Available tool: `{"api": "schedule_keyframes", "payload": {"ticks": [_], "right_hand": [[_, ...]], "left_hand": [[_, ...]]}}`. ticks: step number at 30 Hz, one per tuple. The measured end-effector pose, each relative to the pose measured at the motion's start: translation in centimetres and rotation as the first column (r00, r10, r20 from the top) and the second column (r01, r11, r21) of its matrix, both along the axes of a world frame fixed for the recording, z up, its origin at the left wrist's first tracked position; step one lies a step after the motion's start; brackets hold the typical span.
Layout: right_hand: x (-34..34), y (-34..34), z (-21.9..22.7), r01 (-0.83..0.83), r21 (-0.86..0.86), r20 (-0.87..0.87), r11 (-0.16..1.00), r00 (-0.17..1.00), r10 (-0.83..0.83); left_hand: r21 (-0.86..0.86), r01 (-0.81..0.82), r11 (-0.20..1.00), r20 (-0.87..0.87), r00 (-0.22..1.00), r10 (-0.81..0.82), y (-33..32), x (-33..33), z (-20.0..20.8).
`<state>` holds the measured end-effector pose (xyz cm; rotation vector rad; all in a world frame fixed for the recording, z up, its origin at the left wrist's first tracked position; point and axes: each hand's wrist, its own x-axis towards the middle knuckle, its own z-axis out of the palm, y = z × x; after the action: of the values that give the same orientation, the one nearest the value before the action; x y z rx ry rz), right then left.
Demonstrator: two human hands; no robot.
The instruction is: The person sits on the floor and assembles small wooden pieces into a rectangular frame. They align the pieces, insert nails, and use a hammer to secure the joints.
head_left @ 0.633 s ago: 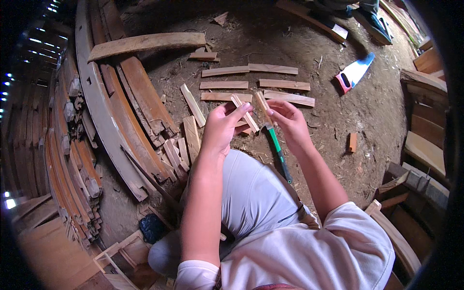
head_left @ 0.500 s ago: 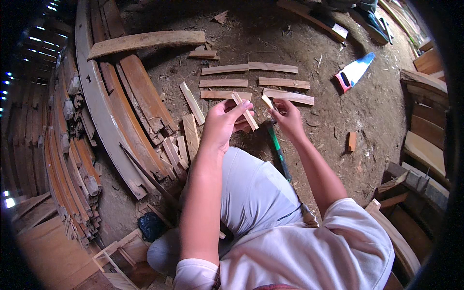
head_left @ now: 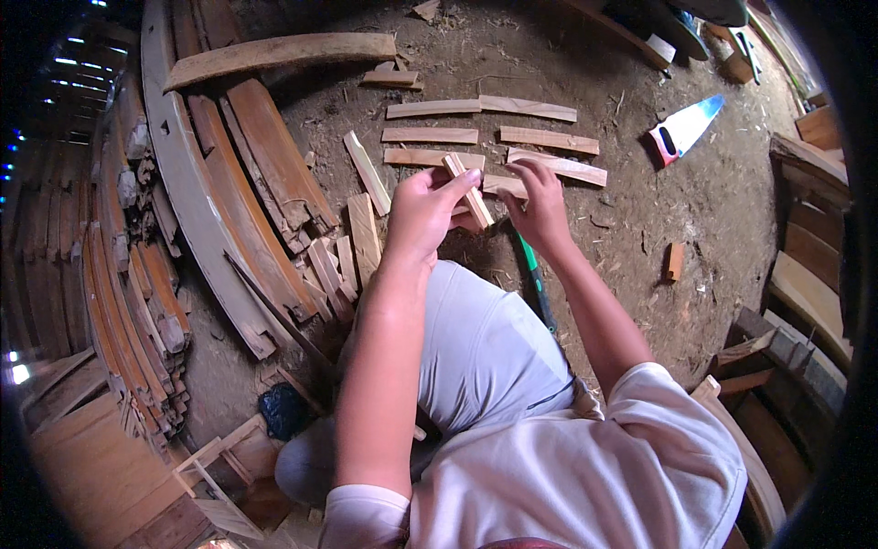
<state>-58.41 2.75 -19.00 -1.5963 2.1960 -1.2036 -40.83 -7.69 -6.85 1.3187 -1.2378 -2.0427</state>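
Note:
My left hand (head_left: 422,212) is closed around a narrow pale wooden strip (head_left: 468,192), held at a slant between thumb and fingers. My right hand (head_left: 540,203) is just beside it, fingers bent around a short pale wood piece (head_left: 503,187); its far end is hidden by the fingers. Past my hands, short wooden slats lie on the dirt in rows, among them a left slat (head_left: 430,136) and a right slat (head_left: 556,167). A green-and-black handled tool (head_left: 533,270) lies below my right hand, its upper end hidden.
A handsaw (head_left: 688,131) with a red-and-black handle lies at right, above a small brown block (head_left: 675,262). Long curved timbers (head_left: 251,197) and stacked boards (head_left: 128,302) fill the left. More boards (head_left: 809,288) line the right edge. Part of another person (head_left: 681,27) shows at top right.
The right-hand wood piece has turned from pointing up to lying crosswise. The left-hand strip stands a little steeper. The view has shifted slightly, so the floor items appear higher.

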Motion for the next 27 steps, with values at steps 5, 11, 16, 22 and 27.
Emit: {"api": "schedule_keyframes", "payload": {"ticks": [5,11,16,22,27], "right_hand": [[4.5,1.5,4.9,-0.095,-0.129,0.856,0.987,0.493,0.159],[7.0,1.0,6.0,0.021,-0.094,0.606,0.995,0.795,0.04],[5.8,0.8,3.0,0.044,0.038,0.752,0.998,0.656,-0.057],[-1.0,0.8,-0.4,0.024,0.274,0.897,0.961,0.354,-0.264],[-1.6,-0.4,-1.7,0.01,0.364,0.684,0.931,0.676,-0.275]], "left_hand": [[-0.063,-0.052,0.997,0.023,0.998,0.053,0.3,-0.2,0.1],[-0.287,0.057,0.956,0.22,0.976,0.008,-0.1,-0.7,-1.7],[-0.246,0.073,0.966,0.289,0.957,0.001,-0.2,-1.3,-1.3],[-0.26,0.417,0.871,0.566,0.796,-0.213,-4.9,-2.2,-1.4],[-0.413,0.427,0.804,0.536,0.828,-0.164,-13.7,-5.9,-2.5]]}}
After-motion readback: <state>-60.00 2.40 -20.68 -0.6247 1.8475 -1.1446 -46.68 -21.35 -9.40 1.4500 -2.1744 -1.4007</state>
